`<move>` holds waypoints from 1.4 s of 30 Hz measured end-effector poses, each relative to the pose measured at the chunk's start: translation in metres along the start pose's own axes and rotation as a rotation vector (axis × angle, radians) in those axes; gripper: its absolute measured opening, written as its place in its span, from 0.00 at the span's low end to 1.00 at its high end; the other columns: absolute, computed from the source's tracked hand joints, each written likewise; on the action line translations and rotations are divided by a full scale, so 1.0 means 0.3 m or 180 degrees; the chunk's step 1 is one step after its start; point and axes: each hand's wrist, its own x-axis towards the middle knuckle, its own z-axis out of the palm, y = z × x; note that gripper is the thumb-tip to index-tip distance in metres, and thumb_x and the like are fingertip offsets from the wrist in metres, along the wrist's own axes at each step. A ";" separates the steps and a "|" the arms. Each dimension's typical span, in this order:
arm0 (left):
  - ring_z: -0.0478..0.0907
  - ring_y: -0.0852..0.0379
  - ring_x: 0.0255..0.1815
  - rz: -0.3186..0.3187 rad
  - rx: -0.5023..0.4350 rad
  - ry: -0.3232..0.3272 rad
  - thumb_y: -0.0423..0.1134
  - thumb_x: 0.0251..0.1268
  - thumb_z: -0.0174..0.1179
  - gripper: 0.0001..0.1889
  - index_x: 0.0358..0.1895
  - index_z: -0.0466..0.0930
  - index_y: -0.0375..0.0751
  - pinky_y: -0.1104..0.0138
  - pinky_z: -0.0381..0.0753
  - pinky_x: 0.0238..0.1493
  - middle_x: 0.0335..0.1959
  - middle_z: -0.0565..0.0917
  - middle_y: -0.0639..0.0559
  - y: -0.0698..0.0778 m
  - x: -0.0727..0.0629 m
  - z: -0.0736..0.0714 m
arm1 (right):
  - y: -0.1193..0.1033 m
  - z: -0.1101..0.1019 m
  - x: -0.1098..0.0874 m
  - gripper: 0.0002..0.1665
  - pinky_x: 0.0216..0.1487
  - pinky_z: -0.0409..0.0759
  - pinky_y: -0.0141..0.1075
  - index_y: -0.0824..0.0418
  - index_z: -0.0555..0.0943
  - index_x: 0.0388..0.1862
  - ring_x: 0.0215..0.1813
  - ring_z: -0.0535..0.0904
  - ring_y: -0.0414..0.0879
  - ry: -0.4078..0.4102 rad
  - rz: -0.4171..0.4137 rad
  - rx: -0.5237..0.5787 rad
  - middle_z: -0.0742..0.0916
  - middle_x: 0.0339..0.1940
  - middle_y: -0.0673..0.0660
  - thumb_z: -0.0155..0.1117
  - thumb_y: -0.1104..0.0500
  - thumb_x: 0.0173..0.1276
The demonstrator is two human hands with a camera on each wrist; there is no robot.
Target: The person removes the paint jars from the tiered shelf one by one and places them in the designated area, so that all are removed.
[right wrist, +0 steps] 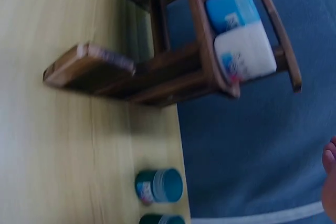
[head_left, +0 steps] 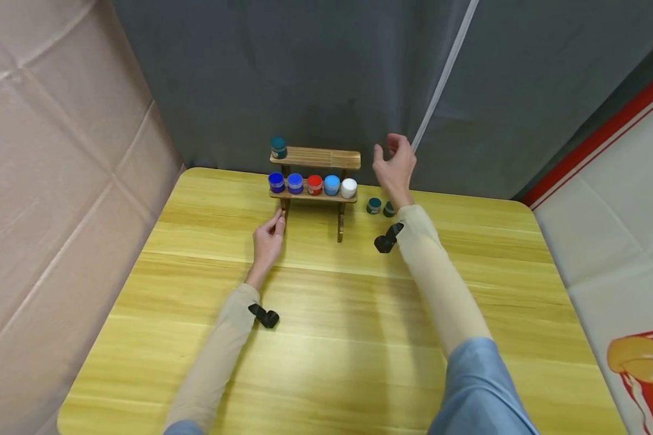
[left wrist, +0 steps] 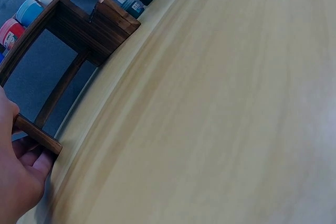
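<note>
A two-tier wooden rack stands toward the back of the table. Its lower tier carries a row of small paint jars: dark blue, violet-blue, red, light blue and white. One dark green jar sits at the left end of the top tier. My left hand pinches the foot of the rack's left leg. Raised beside the rack's right end, my right hand holds nothing, thumb apart from its bent fingers.
Dark green jars stand on the table right of the rack, partly behind the right wrist; three show in the left wrist view. A grey curtain hangs along the back edge. Quilted beige fabric borders the left.
</note>
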 end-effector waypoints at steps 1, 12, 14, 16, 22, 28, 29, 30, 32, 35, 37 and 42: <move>0.82 0.40 0.68 -0.0002 -0.0010 -0.0004 0.39 0.82 0.58 0.20 0.70 0.78 0.38 0.52 0.82 0.69 0.68 0.81 0.39 0.000 0.001 0.000 | -0.011 0.008 0.002 0.24 0.74 0.79 0.40 0.69 0.76 0.68 0.68 0.79 0.56 -0.0006 -0.0024 0.0017 0.83 0.65 0.66 0.63 0.57 0.79; 0.81 0.41 0.69 0.0004 -0.0039 -0.0042 0.39 0.82 0.58 0.20 0.71 0.78 0.39 0.53 0.82 0.70 0.68 0.81 0.39 0.001 0.001 0.000 | -0.106 0.083 0.000 0.26 0.72 0.80 0.40 0.69 0.76 0.68 0.67 0.80 0.57 -0.0167 -0.0225 0.0123 0.84 0.64 0.66 0.64 0.55 0.79; 0.82 0.41 0.68 0.0001 -0.0035 -0.0035 0.39 0.82 0.58 0.20 0.71 0.78 0.39 0.52 0.83 0.68 0.68 0.82 0.39 0.003 -0.002 0.001 | -0.120 0.099 -0.001 0.26 0.72 0.80 0.40 0.69 0.76 0.68 0.67 0.80 0.56 -0.0241 -0.0249 0.0113 0.84 0.65 0.66 0.64 0.55 0.79; 0.83 0.41 0.67 -0.0002 -0.0044 -0.0031 0.39 0.82 0.58 0.20 0.71 0.78 0.39 0.52 0.83 0.68 0.68 0.81 0.40 0.005 -0.004 0.002 | -0.137 0.115 -0.003 0.27 0.73 0.79 0.39 0.69 0.76 0.68 0.68 0.79 0.56 -0.0322 -0.0283 0.0101 0.83 0.65 0.66 0.64 0.54 0.79; 0.84 0.41 0.65 0.0008 0.0001 -0.0029 0.39 0.83 0.57 0.20 0.72 0.77 0.40 0.52 0.85 0.65 0.69 0.81 0.41 0.008 -0.005 -0.002 | -0.196 0.162 -0.007 0.30 0.75 0.77 0.38 0.69 0.74 0.70 0.69 0.78 0.57 -0.0533 -0.0359 0.0124 0.82 0.67 0.67 0.64 0.53 0.78; 0.85 0.40 0.63 -0.0017 0.0016 -0.0040 0.39 0.82 0.57 0.20 0.71 0.77 0.40 0.51 0.86 0.63 0.68 0.81 0.40 0.011 -0.008 -0.002 | -0.254 0.214 -0.034 0.37 0.79 0.74 0.38 0.67 0.69 0.76 0.76 0.75 0.54 -0.0929 -0.0248 0.0032 0.78 0.76 0.63 0.65 0.50 0.78; 0.85 0.40 0.63 -0.0013 0.0016 -0.0029 0.39 0.82 0.57 0.20 0.71 0.78 0.40 0.51 0.86 0.64 0.68 0.82 0.39 0.012 -0.010 -0.003 | -0.263 0.224 -0.039 0.38 0.80 0.73 0.39 0.67 0.68 0.78 0.77 0.74 0.54 -0.1010 -0.0229 0.0006 0.77 0.77 0.62 0.65 0.49 0.78; 0.84 0.40 0.64 -0.0007 0.0026 -0.0025 0.39 0.82 0.57 0.20 0.71 0.78 0.40 0.51 0.85 0.65 0.68 0.82 0.39 0.011 -0.011 -0.004 | -0.273 0.234 -0.044 0.40 0.80 0.73 0.39 0.66 0.67 0.79 0.78 0.73 0.53 -0.1093 -0.0214 -0.0013 0.76 0.79 0.62 0.66 0.49 0.77; 0.84 0.40 0.66 0.0012 0.0042 -0.0010 0.40 0.82 0.57 0.20 0.71 0.78 0.40 0.51 0.84 0.67 0.68 0.82 0.39 0.009 -0.013 -0.007 | -0.291 0.255 -0.051 0.42 0.82 0.71 0.40 0.66 0.64 0.81 0.80 0.71 0.53 -0.1251 -0.0190 -0.0050 0.74 0.81 0.61 0.66 0.48 0.77; 0.82 0.41 0.68 0.0046 0.0046 0.0012 0.40 0.83 0.57 0.20 0.71 0.78 0.39 0.51 0.83 0.69 0.67 0.82 0.39 0.004 -0.013 -0.011 | -0.315 0.286 -0.060 0.45 0.83 0.69 0.40 0.65 0.62 0.83 0.82 0.68 0.52 -0.1459 -0.0182 -0.0084 0.72 0.83 0.60 0.67 0.47 0.77; 0.82 0.41 0.68 0.0067 0.0035 0.0019 0.39 0.82 0.57 0.20 0.70 0.79 0.39 0.51 0.83 0.69 0.67 0.82 0.39 0.001 -0.012 -0.011 | -0.328 0.304 -0.066 0.46 0.83 0.69 0.40 0.64 0.62 0.84 0.83 0.68 0.52 -0.1564 -0.0200 -0.0098 0.72 0.83 0.60 0.67 0.47 0.76; 0.81 0.41 0.69 0.0086 0.0011 0.0022 0.39 0.82 0.58 0.19 0.70 0.78 0.38 0.52 0.82 0.70 0.66 0.82 0.40 -0.004 -0.011 -0.006 | -0.347 0.341 -0.086 0.44 0.82 0.70 0.42 0.64 0.64 0.83 0.81 0.70 0.54 -0.1736 -0.0344 -0.0165 0.74 0.81 0.61 0.70 0.49 0.76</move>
